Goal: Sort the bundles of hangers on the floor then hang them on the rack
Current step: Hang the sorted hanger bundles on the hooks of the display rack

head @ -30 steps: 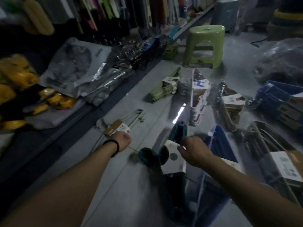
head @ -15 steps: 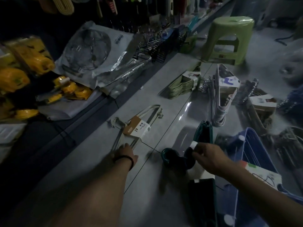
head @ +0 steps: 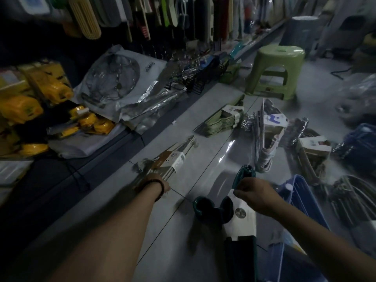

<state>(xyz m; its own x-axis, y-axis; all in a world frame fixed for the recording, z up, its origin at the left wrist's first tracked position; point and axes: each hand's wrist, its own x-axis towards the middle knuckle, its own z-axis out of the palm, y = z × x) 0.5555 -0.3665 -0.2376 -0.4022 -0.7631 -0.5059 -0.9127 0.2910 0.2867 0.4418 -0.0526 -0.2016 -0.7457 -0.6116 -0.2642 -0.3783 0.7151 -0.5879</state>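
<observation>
A dark green hanger bundle (head: 241, 212) with a white card sleeve stands near the bottom centre, hooks curling left. A pale metal bundle (head: 173, 159) with a brown label marked 10 lies flat to its left. Farther off lie an olive bundle (head: 220, 121) and a white, upright bundle (head: 268, 135); blue hangers (head: 301, 202) rest at right.

A green plastic stool (head: 275, 71) stands on the grey tiled floor (head: 183, 110), and everything else is placed from it. Far to its left, on a low dark shelf (head: 50, 180), a fan guard in a silvery plastic bag (head: 120, 78) leans back, with yellow packaged items (head: 34, 98) further left still. Black wire racks (head: 195, 82) sit just left of the stool. Behind it stands a grey bin (head: 303, 31). To its right a dark cable (head: 341, 73) trails over the floor.
</observation>
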